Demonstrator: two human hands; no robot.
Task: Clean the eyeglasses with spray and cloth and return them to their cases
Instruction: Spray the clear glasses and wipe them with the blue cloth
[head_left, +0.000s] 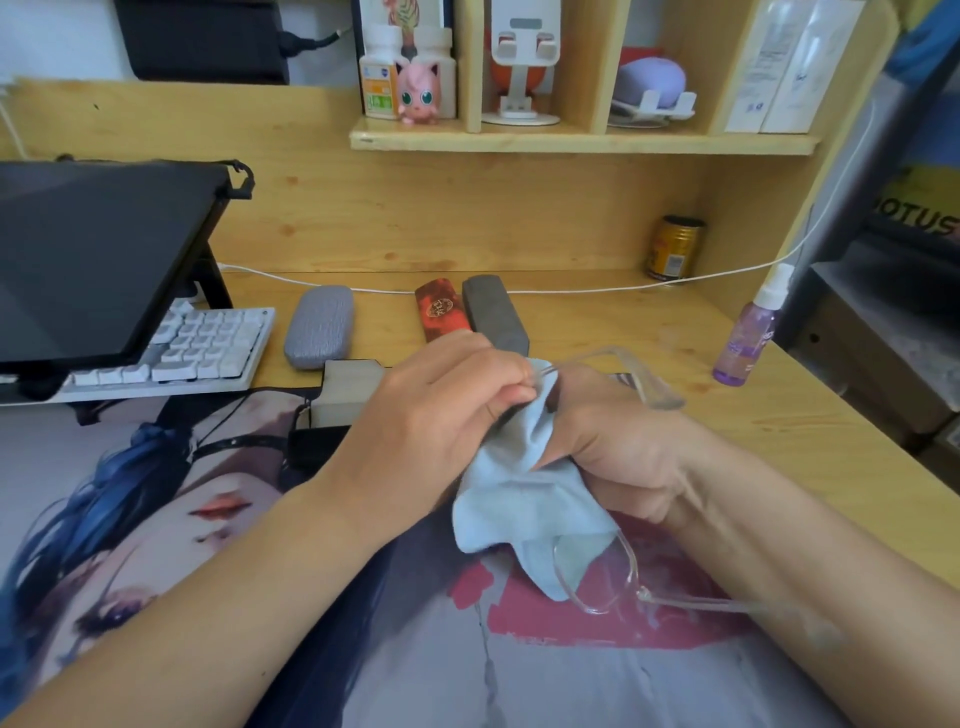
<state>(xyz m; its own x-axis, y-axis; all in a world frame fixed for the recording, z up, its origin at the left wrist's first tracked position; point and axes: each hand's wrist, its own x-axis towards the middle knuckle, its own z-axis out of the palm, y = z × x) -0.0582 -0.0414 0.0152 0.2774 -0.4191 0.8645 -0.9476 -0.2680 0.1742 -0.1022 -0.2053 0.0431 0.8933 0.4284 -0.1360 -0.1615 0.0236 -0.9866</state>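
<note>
Both hands meet above the printed desk mat. My left hand (441, 410) pinches the upper lens area of clear-framed eyeglasses (618, 582) through a light blue cloth (524, 509). My right hand (618, 441) grips the frame and the cloth from the right. One temple sticks up behind my right hand, the other runs below my right forearm. Behind the hands lie three cases: a grey oval case (318, 327), a red case (441, 310) and a dark grey case (493, 312). A purple spray bottle (748, 332) stands at the right.
A tilted dark screen (98, 254) and white keyboard (197, 348) fill the left. A small beige box (345, 389) sits by the mat's back edge. A white cable runs along the desk's back. A can (674, 248) stands near the back right. Shelves hang above.
</note>
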